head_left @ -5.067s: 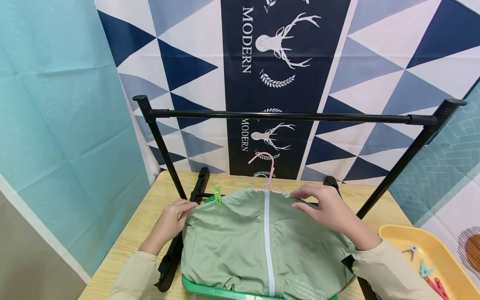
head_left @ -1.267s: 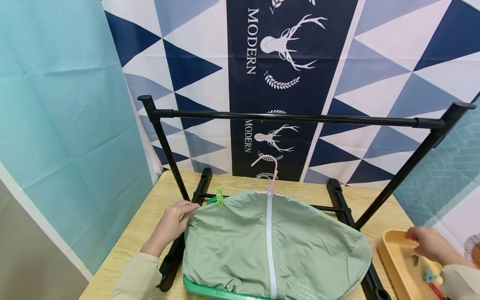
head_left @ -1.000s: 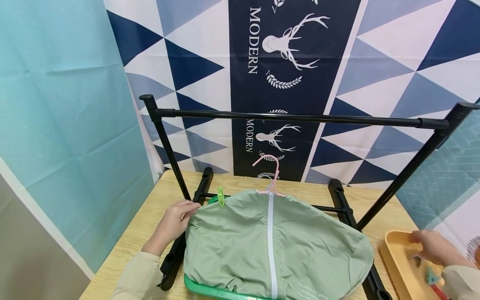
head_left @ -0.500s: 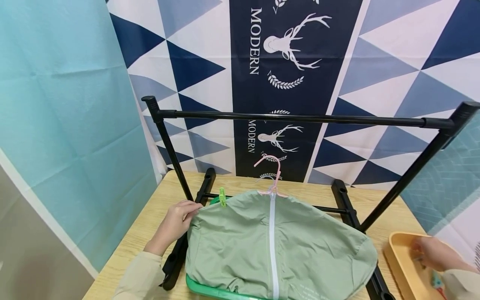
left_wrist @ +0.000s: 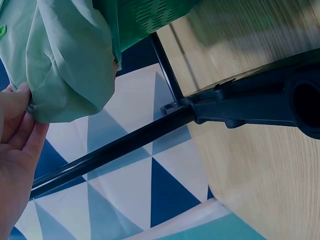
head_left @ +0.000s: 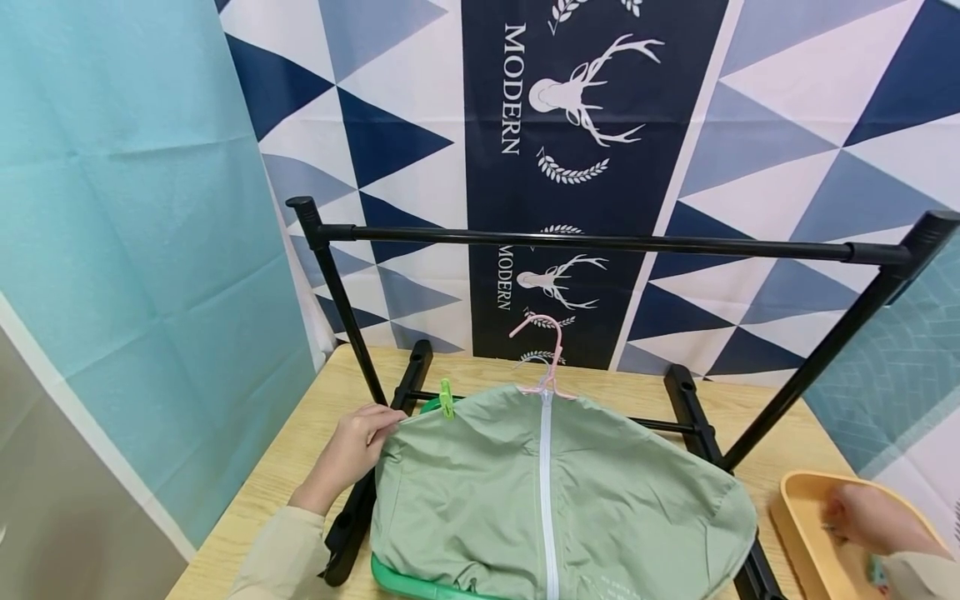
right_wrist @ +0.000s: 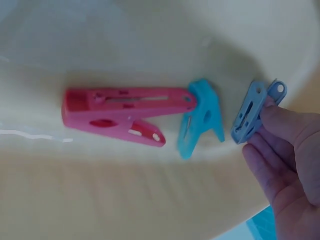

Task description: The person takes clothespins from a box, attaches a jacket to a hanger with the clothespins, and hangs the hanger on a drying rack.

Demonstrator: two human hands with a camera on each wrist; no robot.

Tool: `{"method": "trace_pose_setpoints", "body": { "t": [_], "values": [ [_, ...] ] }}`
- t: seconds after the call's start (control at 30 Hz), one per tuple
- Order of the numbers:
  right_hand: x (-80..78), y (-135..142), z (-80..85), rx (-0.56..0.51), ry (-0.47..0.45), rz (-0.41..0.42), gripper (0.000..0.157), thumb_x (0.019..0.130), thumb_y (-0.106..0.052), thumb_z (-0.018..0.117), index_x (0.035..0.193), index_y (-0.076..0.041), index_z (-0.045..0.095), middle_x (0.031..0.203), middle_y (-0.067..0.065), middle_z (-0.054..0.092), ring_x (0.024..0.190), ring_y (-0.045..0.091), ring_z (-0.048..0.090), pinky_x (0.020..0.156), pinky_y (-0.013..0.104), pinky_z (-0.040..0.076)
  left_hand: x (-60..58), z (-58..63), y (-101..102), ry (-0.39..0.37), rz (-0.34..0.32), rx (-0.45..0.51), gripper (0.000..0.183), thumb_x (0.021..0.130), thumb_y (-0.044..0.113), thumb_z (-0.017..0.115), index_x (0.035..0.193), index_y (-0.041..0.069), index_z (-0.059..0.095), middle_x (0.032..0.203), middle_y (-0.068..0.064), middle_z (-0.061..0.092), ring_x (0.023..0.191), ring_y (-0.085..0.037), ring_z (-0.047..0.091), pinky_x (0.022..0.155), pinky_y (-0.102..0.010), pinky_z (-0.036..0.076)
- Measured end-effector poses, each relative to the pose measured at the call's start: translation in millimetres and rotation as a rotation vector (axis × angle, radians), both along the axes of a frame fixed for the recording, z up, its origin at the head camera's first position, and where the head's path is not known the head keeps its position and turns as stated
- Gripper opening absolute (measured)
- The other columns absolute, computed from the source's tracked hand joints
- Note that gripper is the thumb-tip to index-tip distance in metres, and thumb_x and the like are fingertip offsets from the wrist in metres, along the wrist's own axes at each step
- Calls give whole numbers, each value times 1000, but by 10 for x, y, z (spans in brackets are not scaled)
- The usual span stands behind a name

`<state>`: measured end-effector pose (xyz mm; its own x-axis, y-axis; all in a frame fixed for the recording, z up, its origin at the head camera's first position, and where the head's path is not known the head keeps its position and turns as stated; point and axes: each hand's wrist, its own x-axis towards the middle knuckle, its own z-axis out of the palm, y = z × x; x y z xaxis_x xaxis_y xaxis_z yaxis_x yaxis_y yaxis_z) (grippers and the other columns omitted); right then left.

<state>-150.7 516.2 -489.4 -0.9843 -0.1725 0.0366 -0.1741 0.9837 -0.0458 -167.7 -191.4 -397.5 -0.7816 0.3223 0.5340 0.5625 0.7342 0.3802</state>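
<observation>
A light green zip jacket point(head_left: 472, 483) drapes over a pink hanger point(head_left: 557, 343). My left hand point(head_left: 348, 450) pinches its left shoulder edge between thumb and fingers, as the left wrist view also shows. Near that hand, a lime green clothespin point(head_left: 446, 398) is clipped on the shoulder. Over at the right, my right hand point(head_left: 873, 517) reaches into a yellow tray point(head_left: 802, 533). In the right wrist view its thumb and fingers pinch a grey-blue clothespin point(right_wrist: 248, 112). Beside that lie a turquoise clothespin point(right_wrist: 204, 115) and a larger pink-red clothespin point(right_wrist: 120, 110).
A black rack stands over the table point(head_left: 300, 458), its crossbar point(head_left: 600, 242) running above the hanger. The rack's right post point(head_left: 817, 354) rises between jacket and tray. Under the jacket shows a green basket point(head_left: 420, 587). A patterned cloth point(head_left: 405, 108) hangs behind.
My right hand has left the jacket's right shoulder, moved right into the yellow tray and taken hold of the grey-blue clothespin. My left hand keeps its pinch on the left shoulder.
</observation>
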Motion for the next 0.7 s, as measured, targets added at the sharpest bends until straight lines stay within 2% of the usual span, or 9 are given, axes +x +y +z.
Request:
{"method": "trace_pose_setpoints", "body": {
  "t": [0.1,0.27,0.47,0.6,0.7],
  "values": [
    [-15,0,-21,-12,3,-7,20,67,-9,75,62,-15,56,60,-7,56,54,0,39,51,23,37,-3,1,-3,-5,2,1,24,84,-7,66,103,6,74,97,-8,73,89,-22,69,73,-31,60],
    [-36,-60,15,-44,-60,-19,17,69,-14,77,62,-12,62,60,-6,60,53,1,42,51,24,40,-8,4,-3,-10,2,0,24,85,-6,66,103,6,74,98,-8,73,89,-22,69,73,-31,60],
    [-34,-155,72,-54,-61,-2,29,77,-23,77,58,-17,57,55,-10,51,50,-2,36,49,20,33,-19,14,-6,2,-2,-3,24,85,-6,66,103,5,74,97,-8,73,89,-21,69,73,-31,60],
    [-41,-139,68,-85,-50,78,25,74,-24,79,63,-16,58,59,-13,52,53,-6,37,50,20,34,-27,22,-9,2,-5,-1,24,85,-6,66,104,5,74,97,-8,73,89,-21,69,73,-31,60],
    [-34,-117,50,-107,-40,141,27,63,-19,84,66,-15,58,62,-14,52,56,-9,37,50,20,36,-32,30,-10,1,-7,3,23,85,-6,66,103,5,74,97,-8,73,89,-21,69,73,-31,60]
  ]
}}
